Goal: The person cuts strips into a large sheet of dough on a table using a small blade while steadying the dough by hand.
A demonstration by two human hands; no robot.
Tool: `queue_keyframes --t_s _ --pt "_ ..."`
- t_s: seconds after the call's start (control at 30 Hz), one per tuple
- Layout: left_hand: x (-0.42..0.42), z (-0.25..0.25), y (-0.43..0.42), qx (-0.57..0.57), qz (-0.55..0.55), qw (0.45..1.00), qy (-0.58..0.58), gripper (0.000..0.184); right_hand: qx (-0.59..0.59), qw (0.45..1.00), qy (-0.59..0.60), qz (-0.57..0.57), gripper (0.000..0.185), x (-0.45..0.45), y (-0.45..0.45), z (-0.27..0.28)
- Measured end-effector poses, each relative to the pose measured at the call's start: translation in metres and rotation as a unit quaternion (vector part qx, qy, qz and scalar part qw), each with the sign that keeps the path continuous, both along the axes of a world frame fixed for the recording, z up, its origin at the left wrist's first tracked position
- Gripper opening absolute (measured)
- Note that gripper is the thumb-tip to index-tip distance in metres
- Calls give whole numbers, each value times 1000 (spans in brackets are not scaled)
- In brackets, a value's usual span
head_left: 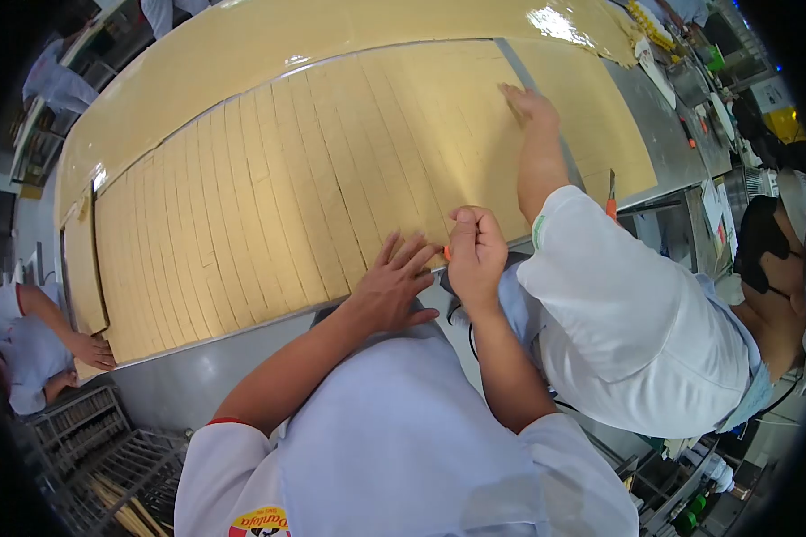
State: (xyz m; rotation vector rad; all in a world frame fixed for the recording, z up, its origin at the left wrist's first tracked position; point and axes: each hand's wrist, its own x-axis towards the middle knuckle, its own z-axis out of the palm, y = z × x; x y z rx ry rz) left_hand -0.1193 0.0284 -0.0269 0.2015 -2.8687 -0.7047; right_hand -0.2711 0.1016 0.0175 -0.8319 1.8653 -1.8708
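Note:
A wide pale yellow dough sheet (269, 197) lies on the worktable, scored into long strips by several cuts. My left hand (394, 285) rests on its front edge, fingers spread. Just to the right, my right hand (477, 259) is closed in a fist around an orange-handled knife (447, 254); only a bit of orange shows and the blade cannot be made out.
At my right, a co-worker's hand (533, 106) lies near a metal strip (519, 67) along the sheet's right side. Another orange-handled knife (612, 199) is beside that person's sleeve. At far left, another person's hand (94, 349) touches the dough corner. Racks (90, 421) stand below.

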Motion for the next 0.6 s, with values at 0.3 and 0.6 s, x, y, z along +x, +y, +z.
queue_keyframes --t_s 0.3,0.6 --pt "32 8 -5 45 54 997 5 48 23 996 -83 33 21 10 2 7" --pt "43 15 -10 22 72 997 32 45 -31 997 -58 44 22 30 -10 42"
